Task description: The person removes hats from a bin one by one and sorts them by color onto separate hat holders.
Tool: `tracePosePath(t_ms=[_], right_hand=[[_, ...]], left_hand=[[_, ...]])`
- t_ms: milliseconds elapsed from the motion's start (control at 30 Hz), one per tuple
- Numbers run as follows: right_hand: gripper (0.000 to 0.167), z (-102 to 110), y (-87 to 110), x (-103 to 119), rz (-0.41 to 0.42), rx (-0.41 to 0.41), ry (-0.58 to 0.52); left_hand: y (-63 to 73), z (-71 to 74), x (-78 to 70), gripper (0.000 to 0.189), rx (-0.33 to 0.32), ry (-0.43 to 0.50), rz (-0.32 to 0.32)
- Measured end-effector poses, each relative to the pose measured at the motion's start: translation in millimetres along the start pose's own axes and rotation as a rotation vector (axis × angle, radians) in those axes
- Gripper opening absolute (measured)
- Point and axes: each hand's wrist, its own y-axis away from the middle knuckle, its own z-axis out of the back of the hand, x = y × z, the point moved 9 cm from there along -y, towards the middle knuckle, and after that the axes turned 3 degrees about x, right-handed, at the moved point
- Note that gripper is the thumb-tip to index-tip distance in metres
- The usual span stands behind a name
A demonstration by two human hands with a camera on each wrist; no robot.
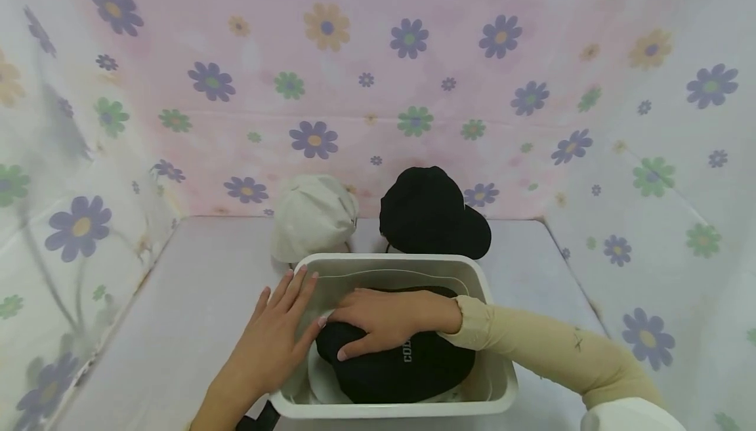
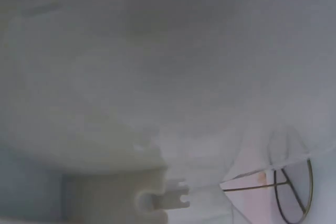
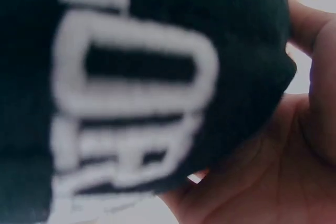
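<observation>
A black cap (image 1: 407,378) with pale lettering lies in a white plastic bin (image 1: 390,410). My right hand (image 1: 384,316) grips it at its left end, thumb on the near side and fingers over the far side. Close up in the right wrist view, the cap's lettered cloth (image 3: 247,66) runs in between the thumb and fingers. My left hand (image 1: 274,339) rests with fairly straight fingers along the bin's left rim. Something white (image 1: 321,378) shows partly under the cap. A blurred pale surface (image 2: 157,77) fills most of the left wrist view.
Behind the bin stand a white cap (image 1: 313,214) and a second black cap (image 1: 422,211), side by side on the pale tabletop (image 1: 207,287). Thin wire loops (image 2: 308,192) show in the left wrist view. Flower-patterned cloth (image 1: 354,57) encloses the table at the back and sides.
</observation>
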Motion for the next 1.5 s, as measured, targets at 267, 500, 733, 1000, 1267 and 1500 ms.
tracePosePath(t_ms=[267, 500, 733, 1000, 1267, 1500], right_hand=[[0.044, 1, -1.7, 6, -0.024, -0.070, 0.056], [0.039, 3, 0.0, 9, -0.072, -0.096, 0.105], [0.039, 2, 7.5, 7, -0.066, -0.108, 0.117], [0.036, 9, 16.8, 6, -0.051, -0.139, 0.056], [0.031, 13, 21.0, -1, -0.048, -0.153, -0.010], [0.028, 12, 27.4, -5, -0.044, -0.168, -0.082]], left_hand=[[0.2, -2.2, -1.1, 0.068, -0.011, 0.013, 0.000], [1.1, -2.1, 0.7, 0.068, -0.008, 0.018, 0.012], [3.0, -3.5, 1.6, 0.069, 0.005, 0.032, 0.019], [3.9, -3.7, 1.7, 0.069, 0.010, 0.031, 0.012], [3.4, -3.7, 1.0, 0.065, 0.003, 0.004, 0.009], [3.0, -3.1, 0.5, 0.063, -0.011, -0.004, 0.010]])
